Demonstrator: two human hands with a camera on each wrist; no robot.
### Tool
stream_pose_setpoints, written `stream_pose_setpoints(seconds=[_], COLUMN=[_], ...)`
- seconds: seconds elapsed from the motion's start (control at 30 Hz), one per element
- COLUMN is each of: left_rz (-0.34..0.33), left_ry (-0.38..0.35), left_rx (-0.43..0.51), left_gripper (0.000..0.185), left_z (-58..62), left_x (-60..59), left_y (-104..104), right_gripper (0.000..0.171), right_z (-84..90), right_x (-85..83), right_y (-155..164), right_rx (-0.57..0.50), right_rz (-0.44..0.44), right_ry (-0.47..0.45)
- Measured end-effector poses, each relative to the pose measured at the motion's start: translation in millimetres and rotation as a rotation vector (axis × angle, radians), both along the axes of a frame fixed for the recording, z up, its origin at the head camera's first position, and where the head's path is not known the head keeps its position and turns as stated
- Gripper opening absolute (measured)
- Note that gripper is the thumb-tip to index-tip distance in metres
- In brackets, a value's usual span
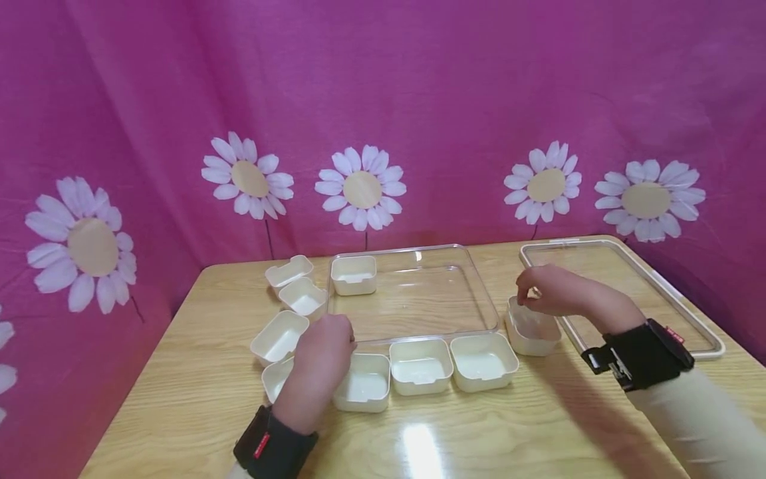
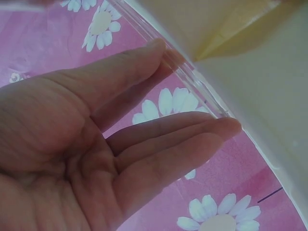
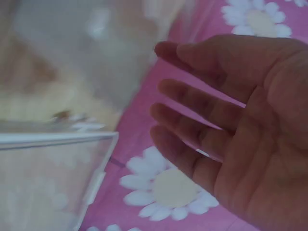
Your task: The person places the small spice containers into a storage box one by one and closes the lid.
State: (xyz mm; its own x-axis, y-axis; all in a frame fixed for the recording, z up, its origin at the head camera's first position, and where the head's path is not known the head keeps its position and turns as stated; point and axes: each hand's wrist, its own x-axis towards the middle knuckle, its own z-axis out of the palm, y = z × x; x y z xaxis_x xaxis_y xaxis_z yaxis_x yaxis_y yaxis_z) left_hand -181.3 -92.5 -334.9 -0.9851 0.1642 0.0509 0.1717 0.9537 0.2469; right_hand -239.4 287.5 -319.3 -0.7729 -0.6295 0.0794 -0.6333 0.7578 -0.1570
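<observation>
Both hands are working low over the wooden table [image 1: 538,426]. Left of centre in the head view, the left hand [image 1: 323,356] is resting at the near rim of the clear tray [image 1: 419,299]; the left wrist view is showing its fingers [image 2: 178,144] lying straight and relaxed, tips just touching the tray's clear edge [image 2: 192,77], gripping nothing. Right of centre, the right hand [image 1: 553,293] is hovering over a small cream cup [image 1: 531,329] that is sitting just beside the tray's right side. In the head view its fingertips are bending down onto the cup's far rim; the right wrist view is showing the fingers [image 3: 192,115] spread and only slightly bent, so whether they are actually pinching the cup cannot be told.

One cream cup [image 1: 354,274] is standing inside the tray, in its far left corner. Three more cups [image 1: 421,366] are lining up in a row along the tray's near edge at lower centre, close together. Another four [image 1: 293,303] are running down the tray's left side, the nearest partly hidden by the left wrist. A clear lid [image 1: 628,293] with a pale frame is lying flat at the right of the frame. Behind the table a magenta cloth [image 1: 419,100] printed with white daisies is hanging.
</observation>
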Motion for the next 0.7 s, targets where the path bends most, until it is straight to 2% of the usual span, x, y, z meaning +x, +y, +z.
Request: stream_pose_setpoints(seconds=[0.1, 0.2, 0.4, 0.5, 0.6, 0.7], left_rz=[-0.002, -0.012, -0.022, -0.022, -0.023, -0.025], left_ry=[-0.008, -0.009, 0.039, 0.053, 0.052, 0.051], left_rx=[0.004, 0.011, 0.003, -0.005, -0.006, 0.001], left_gripper=[0.007, 0.007, 0.007, 0.007, 0.006, 0.006], left_z=[0.2, 0.0, -1.0, -1.2, -1.7, -2.0], left_x=[-0.4, 0.0, 0.8, 0.5, 0.3, 1.0], left_y=[-1.1, -1.4, -2.1, -2.3, -2.1, -1.8], right_gripper=[0.008, 0.009, 0.026, 0.029, 0.025, 0.021], right_z=[-13.3, -18.5, -18.9, -19.9, -24.0, -31.5], right_x=[3.2, 9.6, 22.8, 25.1, 23.4, 19.6], right_y=[12.6, 19.2, 21.4, 20.5, 19.2, 18.0], right_rx=[-0.023, -0.053, -0.088, -0.124, -0.173, -0.208], right_rz=[-0.032, -0.084, -0.237, -0.287, -0.287, -0.258], right_ry=[0.005, 0.001, -0.122, -0.162, -0.138, -0.042])
